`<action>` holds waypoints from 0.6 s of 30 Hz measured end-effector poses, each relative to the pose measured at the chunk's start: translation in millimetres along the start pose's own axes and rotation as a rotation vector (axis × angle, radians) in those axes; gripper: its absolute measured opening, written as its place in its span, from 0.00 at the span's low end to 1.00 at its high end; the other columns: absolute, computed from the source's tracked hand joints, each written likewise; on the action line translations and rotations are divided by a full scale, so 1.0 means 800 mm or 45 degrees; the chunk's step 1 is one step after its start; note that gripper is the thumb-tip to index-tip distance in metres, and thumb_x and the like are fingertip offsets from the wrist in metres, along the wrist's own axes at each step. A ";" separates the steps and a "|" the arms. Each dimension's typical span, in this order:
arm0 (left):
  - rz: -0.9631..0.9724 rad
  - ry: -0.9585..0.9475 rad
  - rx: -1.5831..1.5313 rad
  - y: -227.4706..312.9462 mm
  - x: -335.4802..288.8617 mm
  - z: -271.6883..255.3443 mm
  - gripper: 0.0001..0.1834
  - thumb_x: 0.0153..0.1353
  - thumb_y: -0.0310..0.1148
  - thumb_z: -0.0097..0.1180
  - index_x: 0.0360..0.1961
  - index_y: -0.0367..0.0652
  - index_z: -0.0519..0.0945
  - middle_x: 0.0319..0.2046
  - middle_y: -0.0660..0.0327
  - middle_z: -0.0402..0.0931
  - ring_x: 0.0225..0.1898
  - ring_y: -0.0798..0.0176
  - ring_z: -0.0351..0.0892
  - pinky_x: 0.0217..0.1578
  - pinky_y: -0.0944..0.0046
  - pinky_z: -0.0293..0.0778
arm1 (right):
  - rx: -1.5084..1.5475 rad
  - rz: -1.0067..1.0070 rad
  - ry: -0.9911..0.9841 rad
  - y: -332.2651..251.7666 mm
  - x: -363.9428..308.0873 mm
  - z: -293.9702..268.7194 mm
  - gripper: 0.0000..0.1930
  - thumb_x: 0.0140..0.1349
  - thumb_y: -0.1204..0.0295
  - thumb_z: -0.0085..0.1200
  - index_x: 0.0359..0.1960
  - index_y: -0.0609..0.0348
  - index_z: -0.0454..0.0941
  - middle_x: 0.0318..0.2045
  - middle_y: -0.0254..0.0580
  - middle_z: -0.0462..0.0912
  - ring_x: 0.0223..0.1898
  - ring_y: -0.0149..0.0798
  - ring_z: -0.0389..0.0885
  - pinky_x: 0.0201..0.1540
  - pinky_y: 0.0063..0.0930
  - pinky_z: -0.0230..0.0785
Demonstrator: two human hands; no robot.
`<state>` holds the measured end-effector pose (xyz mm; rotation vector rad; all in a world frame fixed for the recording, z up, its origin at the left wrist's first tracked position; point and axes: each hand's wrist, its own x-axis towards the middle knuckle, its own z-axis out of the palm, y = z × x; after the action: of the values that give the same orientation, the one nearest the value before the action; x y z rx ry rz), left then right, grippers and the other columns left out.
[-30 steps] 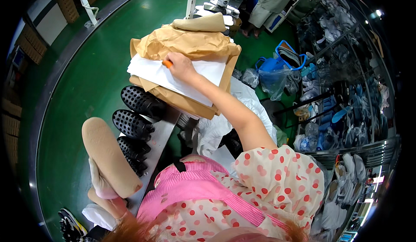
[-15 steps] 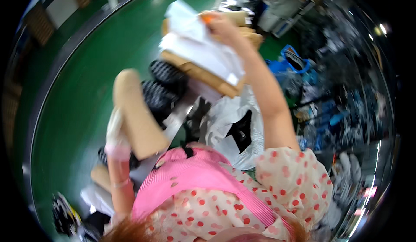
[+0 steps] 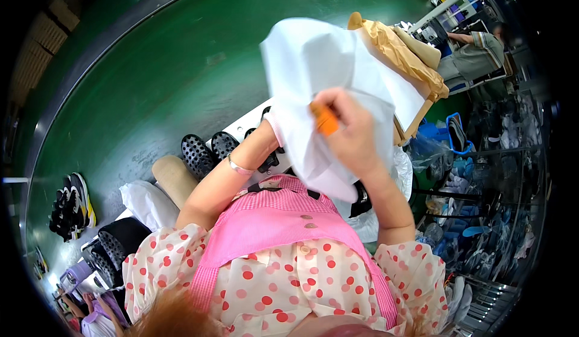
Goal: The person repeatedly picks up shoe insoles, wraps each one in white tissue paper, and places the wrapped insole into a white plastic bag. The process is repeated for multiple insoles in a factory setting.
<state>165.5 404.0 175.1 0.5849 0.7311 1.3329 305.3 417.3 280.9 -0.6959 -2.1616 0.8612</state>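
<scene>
A thin white sheet [image 3: 307,53], like paper or film, hangs crumpled in front of my apron. My right hand [image 3: 353,129] is closed on it, blurred by motion, with a small orange piece [image 3: 324,118] at its fingers whose kind I cannot make out. My left hand is behind or inside the sheet; only its pink glove cuff [image 3: 274,129] and the braceleted forearm show, so its fingers are hidden. Whether the left hand still holds the beige shoe-shaped piece is hidden too. Beyond the right hand stands a cardboard box [image 3: 401,133] holding more white sheets [image 3: 401,92].
Black perforated clogs [image 3: 198,156] line a white bench [image 3: 241,123]. A beige rounded piece [image 3: 175,177] and a white bag [image 3: 148,204] lie left. Brown paper [image 3: 389,41] tops the box. Wire racks of bagged goods fill the right; a person [image 3: 482,53] is at the far right.
My right hand has drawn a white sheet from the box toward me. My left hand, which held a beige shoe-shaped piece, has moved right, behind the sheet. The view has shifted.
</scene>
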 end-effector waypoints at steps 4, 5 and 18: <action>0.237 0.071 0.319 0.014 -0.036 -0.019 0.19 0.63 0.28 0.54 0.54 0.35 0.72 0.44 0.60 0.78 0.43 0.68 0.77 0.47 0.67 0.73 | -0.205 -0.146 -0.345 -0.011 -0.027 0.046 0.09 0.55 0.74 0.60 0.36 0.58 0.74 0.31 0.45 0.77 0.30 0.46 0.78 0.33 0.33 0.71; 0.346 0.106 0.450 0.019 -0.043 -0.022 0.19 0.63 0.28 0.54 0.54 0.35 0.72 0.44 0.60 0.77 0.44 0.68 0.77 0.47 0.67 0.73 | -0.176 -0.123 -0.368 -0.011 -0.029 0.049 0.09 0.54 0.74 0.61 0.36 0.57 0.74 0.32 0.45 0.78 0.31 0.46 0.78 0.33 0.33 0.71; 1.056 0.271 1.234 0.020 -0.058 -0.031 0.23 0.62 0.29 0.56 0.57 0.35 0.69 0.49 0.57 0.75 0.47 0.67 0.75 0.49 0.63 0.73 | -0.693 -0.267 0.221 -0.002 0.006 0.007 0.24 0.46 0.77 0.65 0.49 0.52 0.77 0.50 0.39 0.76 0.50 0.46 0.73 0.54 0.38 0.64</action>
<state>133.1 359.6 177.3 1.6660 1.4125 1.7604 298.2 417.6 281.0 -0.7503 -2.2684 0.0888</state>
